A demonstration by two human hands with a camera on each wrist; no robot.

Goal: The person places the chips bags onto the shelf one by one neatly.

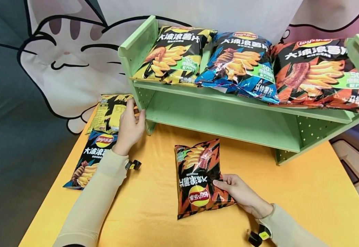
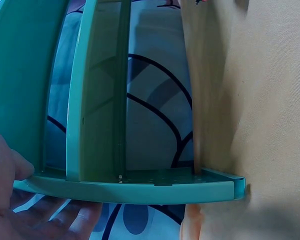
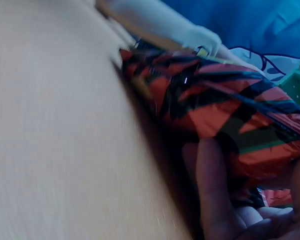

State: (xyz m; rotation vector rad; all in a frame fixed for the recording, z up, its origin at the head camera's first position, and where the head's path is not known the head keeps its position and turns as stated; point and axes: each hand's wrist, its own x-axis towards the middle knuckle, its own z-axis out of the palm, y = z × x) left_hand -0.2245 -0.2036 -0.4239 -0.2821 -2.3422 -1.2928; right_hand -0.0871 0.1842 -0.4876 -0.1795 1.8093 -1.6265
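Note:
My right hand [image 1: 244,195] grips a red-and-black bag of potato chips [image 1: 194,171] by its lower right side, thumb on top. The bag's print is upside down in the head view, and the right wrist view shows fingers [image 3: 212,185] against its red side. My left hand [image 1: 130,127] is at the left end of a green shelf [image 1: 222,116]. In the left wrist view its thumb lies inside the end panel [image 2: 140,192] and its fingers pass along the outside. Beside that hand lie a yellow bag of chips [image 1: 105,113] and a blue bag of chips [image 1: 94,157].
On the upper shelf board lean a yellow-and-black bag [image 1: 174,56], a blue-and-black bag [image 1: 241,65] and a red-and-black bag [image 1: 321,73]. An orange cloth [image 1: 148,212] covers the table. Behind hangs a curtain [image 1: 68,79] with a cartoon cat.

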